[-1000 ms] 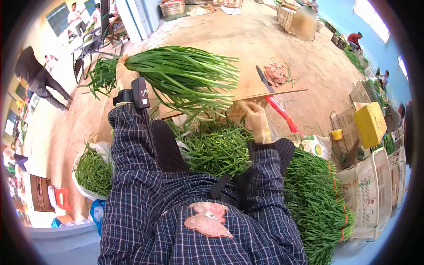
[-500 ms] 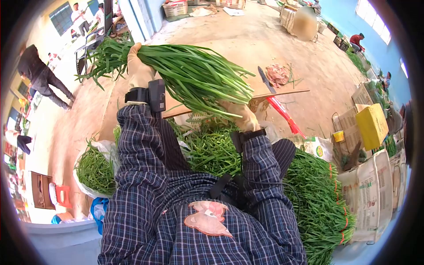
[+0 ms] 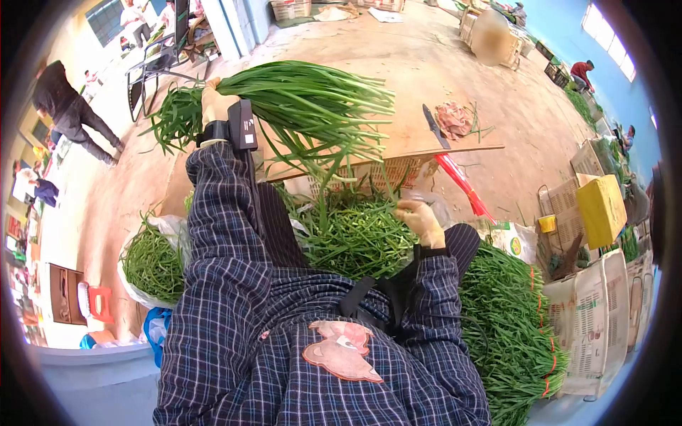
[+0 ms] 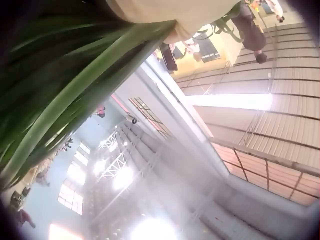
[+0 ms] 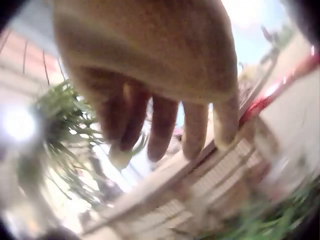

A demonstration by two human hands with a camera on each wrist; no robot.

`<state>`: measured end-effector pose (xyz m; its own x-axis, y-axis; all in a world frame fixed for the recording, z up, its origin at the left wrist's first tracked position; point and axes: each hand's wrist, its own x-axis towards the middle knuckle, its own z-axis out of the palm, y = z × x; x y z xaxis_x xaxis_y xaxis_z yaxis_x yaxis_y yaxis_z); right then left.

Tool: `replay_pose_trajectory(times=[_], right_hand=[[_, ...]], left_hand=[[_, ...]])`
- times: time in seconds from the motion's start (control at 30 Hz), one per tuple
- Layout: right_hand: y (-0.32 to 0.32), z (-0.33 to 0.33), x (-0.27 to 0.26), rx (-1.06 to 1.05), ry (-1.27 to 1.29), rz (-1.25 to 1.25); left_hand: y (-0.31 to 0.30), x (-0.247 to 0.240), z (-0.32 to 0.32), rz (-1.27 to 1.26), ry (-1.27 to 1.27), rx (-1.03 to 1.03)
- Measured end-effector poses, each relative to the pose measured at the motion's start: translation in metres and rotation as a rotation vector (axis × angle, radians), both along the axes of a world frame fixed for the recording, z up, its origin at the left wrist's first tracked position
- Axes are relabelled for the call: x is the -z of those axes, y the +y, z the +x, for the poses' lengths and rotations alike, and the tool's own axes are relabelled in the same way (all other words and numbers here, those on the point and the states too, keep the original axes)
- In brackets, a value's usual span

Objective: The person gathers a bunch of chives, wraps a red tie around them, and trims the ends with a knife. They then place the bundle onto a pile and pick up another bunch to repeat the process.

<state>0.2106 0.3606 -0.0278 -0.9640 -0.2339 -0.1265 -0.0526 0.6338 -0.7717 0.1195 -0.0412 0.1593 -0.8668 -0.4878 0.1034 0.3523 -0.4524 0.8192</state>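
My left hand, in a pale glove, grips a large bunch of garlic chives near its leafy end, over the board. The pale stem ends fan out to the right. In the left wrist view, long flat leaves fill the upper left, and most of the hand is out of sight. Lower and to the right, my right hand hangs above the heap of loose chives. A thin green leaf shows at its thumb and forefinger in the right wrist view, where its fingers point downward.
On the board lie a knife and a crumpled pink cloth. Red ties hang over its edge. A big chive pile lies at my right, a filled white bag at my left. Crates and people stand farther off.
My right hand reached to the stem ends of the bunch, then drew back down and right, away from it. The left hand keeps its grip while the bunch swings slightly.
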Motion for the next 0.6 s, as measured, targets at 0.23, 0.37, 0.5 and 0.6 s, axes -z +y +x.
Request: replay_pose_trajectory(times=[0.23,0.37,0.5,0.6], right_hand=[[-0.040,-0.006,-0.093,0.216,-0.053,-0.618],[-0.063,-0.036,-0.075,0.060,-0.212,-0.786],[-0.109,-0.020,-0.100,0.332,-0.556,-1.450],[-0.062,-0.101,0.033,-0.461,-0.708,-1.713]], left_hand=[[-0.033,0.025,-0.018,-0.149,-0.194,-0.033],[0.005,0.010,0.003,-0.562,-0.143,0.001],[-0.027,0.054,-0.033,-1.310,-0.299,-0.560],[0.001,0.042,-0.048,0.170,-0.060,-0.284]])
